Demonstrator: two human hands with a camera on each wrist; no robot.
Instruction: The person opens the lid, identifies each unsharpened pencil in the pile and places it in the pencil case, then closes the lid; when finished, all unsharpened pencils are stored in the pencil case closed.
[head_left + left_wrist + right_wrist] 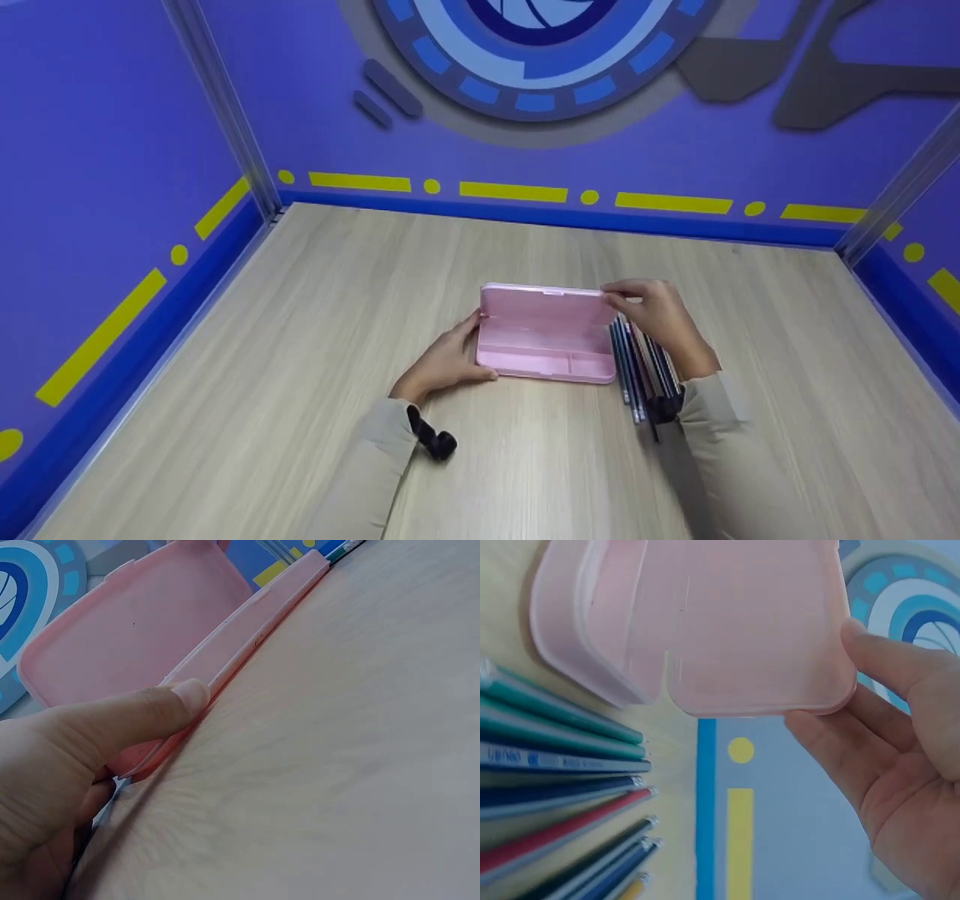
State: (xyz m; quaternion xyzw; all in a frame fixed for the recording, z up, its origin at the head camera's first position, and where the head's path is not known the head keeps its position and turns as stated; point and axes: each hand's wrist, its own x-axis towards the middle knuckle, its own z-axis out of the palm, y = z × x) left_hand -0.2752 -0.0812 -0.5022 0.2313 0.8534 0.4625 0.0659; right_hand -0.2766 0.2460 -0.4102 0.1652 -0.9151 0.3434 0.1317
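Note:
A pink plastic pencil case [525, 363] lies on the table with its lid [541, 309] raised. Inside, a low divider separates compartments along the front, and I see nothing lying in them. My left hand [444, 361] grips the case at its left end. In the left wrist view its thumb [191, 694] presses the front edge, while the other fingers are mostly hidden. My right hand [660, 319] pinches the lid's upper right corner, thumb on one face and fingers behind, as the right wrist view shows. Several pencils [562, 763] lie side by side just right of the case, below my right hand.
The wood-patterned table [300, 300] is bounded by blue printed panels [480, 161] at the back and both sides. A black wrist device [441, 444] sits on the left sleeve. Another black device [664, 409] by the right sleeve overlaps the pencils in the head view.

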